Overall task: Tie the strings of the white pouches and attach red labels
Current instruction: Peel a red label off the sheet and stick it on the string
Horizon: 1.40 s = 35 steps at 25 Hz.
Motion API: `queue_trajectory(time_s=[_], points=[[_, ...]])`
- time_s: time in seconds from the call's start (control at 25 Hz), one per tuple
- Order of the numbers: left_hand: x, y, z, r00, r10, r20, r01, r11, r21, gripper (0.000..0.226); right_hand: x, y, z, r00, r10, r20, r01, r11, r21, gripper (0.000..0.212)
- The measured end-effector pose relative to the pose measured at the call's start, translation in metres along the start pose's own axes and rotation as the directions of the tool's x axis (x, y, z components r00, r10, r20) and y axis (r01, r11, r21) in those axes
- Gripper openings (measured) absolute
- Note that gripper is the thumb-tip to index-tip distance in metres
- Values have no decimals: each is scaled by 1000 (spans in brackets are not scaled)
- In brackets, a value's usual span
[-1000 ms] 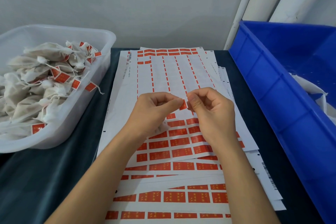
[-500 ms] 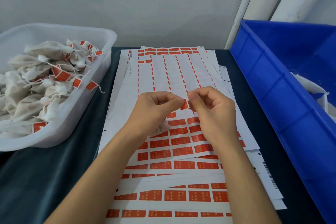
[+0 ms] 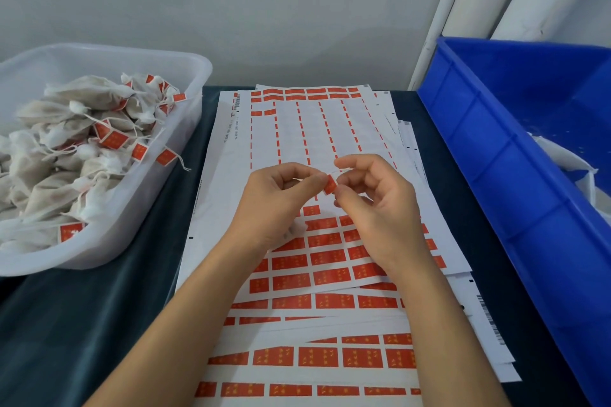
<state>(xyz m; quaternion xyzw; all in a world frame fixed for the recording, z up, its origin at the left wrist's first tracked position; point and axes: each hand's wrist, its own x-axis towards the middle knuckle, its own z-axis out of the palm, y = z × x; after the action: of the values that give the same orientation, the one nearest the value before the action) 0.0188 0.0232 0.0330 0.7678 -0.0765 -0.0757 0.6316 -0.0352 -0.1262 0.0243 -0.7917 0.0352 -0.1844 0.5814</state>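
A: While both hands meet over the label sheets [image 3: 330, 129], we note the left hand [image 3: 277, 205] and right hand [image 3: 380, 205] pinching one red label [image 3: 330, 184] between them.

B: Agreed; we see a white string [image 3: 342, 169] there, its pouch hidden. Tied pouches [image 3: 66, 155] fill the clear tub [image 3: 185, 116]; the blue bin [image 3: 496, 149] is cut off.

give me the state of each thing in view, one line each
left hand: fingers pinching the red label
right hand: fingers pinching the same label and a thin white string
red label: held above the sheets, folded
top label sheet: mostly peeled, lower rows full
clear tub: heaped with tied, labelled white pouches
blue bin: white material at its right edge
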Motion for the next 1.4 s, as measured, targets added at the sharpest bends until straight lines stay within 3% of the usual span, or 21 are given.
queue_trajectory(time_s=[0.16, 0.36, 0.64, 0.8, 1.4], points=[[2, -2, 0, 999, 26, -27, -26, 999, 19, 19, 0, 2, 1, 999, 33, -6, -33, 999, 0, 21], [0, -5, -1, 995, 90, 42, -94, 991, 92, 13, 0, 1, 1, 998, 59, 5, -59, 998, 11, 4], [3, -9, 1, 993, 105, 53, -112, 983, 149, 13, -1, 3, 2, 996, 84, -34, -86, 993, -85, 9], [1, -9, 0, 988, 149, 47, -155, 978, 139, 17, 0, 4, 4, 995, 92, -22, -93, 995, -21, 8], [0, -10, 2, 976, 196, 97, -209, 965, 156, 16, 0, 6, 3, 997, 74, 0, -74, 997, -28, 12]])
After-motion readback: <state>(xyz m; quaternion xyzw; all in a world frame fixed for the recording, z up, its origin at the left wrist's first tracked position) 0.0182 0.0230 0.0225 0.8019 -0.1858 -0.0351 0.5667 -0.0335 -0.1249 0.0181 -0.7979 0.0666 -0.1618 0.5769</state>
